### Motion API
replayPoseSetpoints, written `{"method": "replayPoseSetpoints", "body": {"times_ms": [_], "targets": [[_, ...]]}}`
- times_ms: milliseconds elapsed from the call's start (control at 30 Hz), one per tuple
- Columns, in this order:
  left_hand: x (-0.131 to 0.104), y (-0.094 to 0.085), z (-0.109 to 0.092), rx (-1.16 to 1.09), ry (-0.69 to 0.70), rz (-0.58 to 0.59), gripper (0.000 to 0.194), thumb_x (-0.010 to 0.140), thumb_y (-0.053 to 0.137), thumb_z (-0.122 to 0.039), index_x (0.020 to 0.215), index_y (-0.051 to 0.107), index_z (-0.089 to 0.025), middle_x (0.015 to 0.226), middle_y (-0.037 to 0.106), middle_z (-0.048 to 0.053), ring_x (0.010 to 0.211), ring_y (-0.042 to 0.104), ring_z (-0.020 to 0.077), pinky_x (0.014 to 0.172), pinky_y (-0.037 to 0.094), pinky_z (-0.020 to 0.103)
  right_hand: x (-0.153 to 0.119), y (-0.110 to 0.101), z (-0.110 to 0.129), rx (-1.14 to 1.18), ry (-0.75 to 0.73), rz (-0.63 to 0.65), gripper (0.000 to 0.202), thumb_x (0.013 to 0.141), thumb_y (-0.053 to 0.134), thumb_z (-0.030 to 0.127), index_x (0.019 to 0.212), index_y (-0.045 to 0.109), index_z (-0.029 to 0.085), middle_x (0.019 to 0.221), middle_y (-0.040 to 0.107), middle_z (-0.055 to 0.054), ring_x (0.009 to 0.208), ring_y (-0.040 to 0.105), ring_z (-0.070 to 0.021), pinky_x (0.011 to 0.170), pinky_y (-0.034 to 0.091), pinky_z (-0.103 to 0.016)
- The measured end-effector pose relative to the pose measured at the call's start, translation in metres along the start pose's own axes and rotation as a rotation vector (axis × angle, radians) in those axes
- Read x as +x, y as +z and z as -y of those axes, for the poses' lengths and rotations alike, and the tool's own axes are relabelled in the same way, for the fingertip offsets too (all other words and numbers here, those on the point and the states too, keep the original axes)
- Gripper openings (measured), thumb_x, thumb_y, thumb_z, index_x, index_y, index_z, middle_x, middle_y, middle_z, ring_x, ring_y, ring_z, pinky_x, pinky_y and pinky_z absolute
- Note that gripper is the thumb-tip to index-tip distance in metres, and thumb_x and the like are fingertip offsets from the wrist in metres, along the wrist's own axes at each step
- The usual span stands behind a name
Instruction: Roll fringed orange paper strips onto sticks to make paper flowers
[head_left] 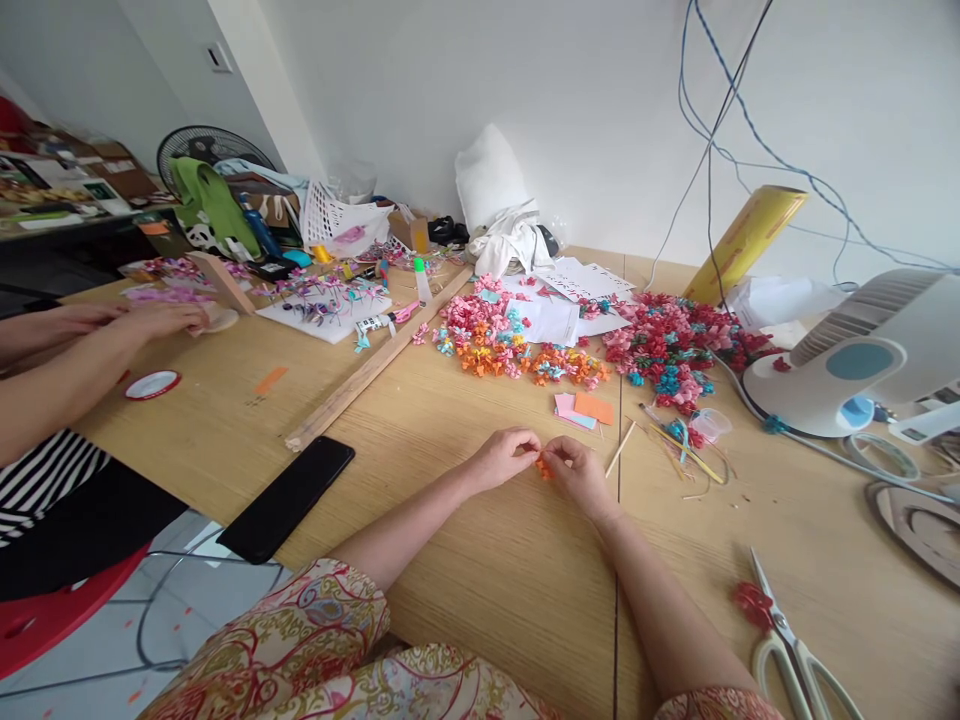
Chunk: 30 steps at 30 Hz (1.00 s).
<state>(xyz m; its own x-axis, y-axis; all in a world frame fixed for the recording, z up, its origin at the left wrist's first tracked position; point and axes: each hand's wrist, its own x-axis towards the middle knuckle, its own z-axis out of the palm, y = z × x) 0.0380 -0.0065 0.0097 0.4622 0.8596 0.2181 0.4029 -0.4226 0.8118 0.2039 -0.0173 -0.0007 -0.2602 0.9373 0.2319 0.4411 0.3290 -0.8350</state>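
My left hand [506,458] and my right hand [577,472] meet over the table, fingers pinched together. Between their fingertips is a small orange paper flower [545,468], partly covered by the fingers. Just beyond lie a few coloured paper pieces [594,408] in orange, pink and blue. A thin wooden stick [620,450] rests to the right of my right hand. Further back spread heaps of small paper flowers, orange ones [484,358] at the middle and red and pink ones [660,335] to the right.
Scissors [781,625] lie at the right front, a black phone [289,498] at the left. A wooden bar [375,365] divides the table. A white fan [832,360] and a yellow roll [746,245] stand at the right. At the far left a co-worker's hands [161,318] work.
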Motion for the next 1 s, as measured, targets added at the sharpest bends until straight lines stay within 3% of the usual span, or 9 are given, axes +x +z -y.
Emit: {"method": "replayPoseSetpoints", "body": {"times_ms": [233,500,1000], "targets": [[0.000,-0.007,-0.002,-0.179,-0.104,0.051,0.012,0.077,0.049,-0.024,0.078,0.056,-0.014,0.074,0.057,0.000,0.071,0.051,0.0111,0.066,0.039,0.020,0.000,0.000,0.002,0.073,-0.014,0.025,0.010,0.075,0.050,0.025,0.074,0.056,0.017,0.068,0.061,-0.001,0.062,0.054,-0.0118,0.059,0.043,-0.024],[0.000,-0.004,0.001,-0.418,-0.132,0.077,0.020,0.076,0.053,-0.034,0.079,0.055,-0.014,0.074,0.055,0.000,0.072,0.050,0.0113,0.069,0.038,0.021,0.000,0.000,-0.002,0.082,-0.042,0.013,0.009,0.075,0.050,0.024,0.072,0.055,0.018,0.067,0.058,0.000,0.062,0.053,-0.0116,0.060,0.042,-0.024],[-0.001,-0.013,0.001,-0.702,-0.203,0.258,0.018,0.072,0.058,-0.030,0.078,0.056,-0.013,0.074,0.054,0.001,0.071,0.048,0.0107,0.068,0.035,0.022,-0.001,-0.001,0.003,0.133,-0.061,0.034,0.006,0.074,0.054,0.024,0.075,0.056,0.019,0.068,0.059,0.000,0.062,0.054,-0.0119,0.060,0.044,-0.024]]}}
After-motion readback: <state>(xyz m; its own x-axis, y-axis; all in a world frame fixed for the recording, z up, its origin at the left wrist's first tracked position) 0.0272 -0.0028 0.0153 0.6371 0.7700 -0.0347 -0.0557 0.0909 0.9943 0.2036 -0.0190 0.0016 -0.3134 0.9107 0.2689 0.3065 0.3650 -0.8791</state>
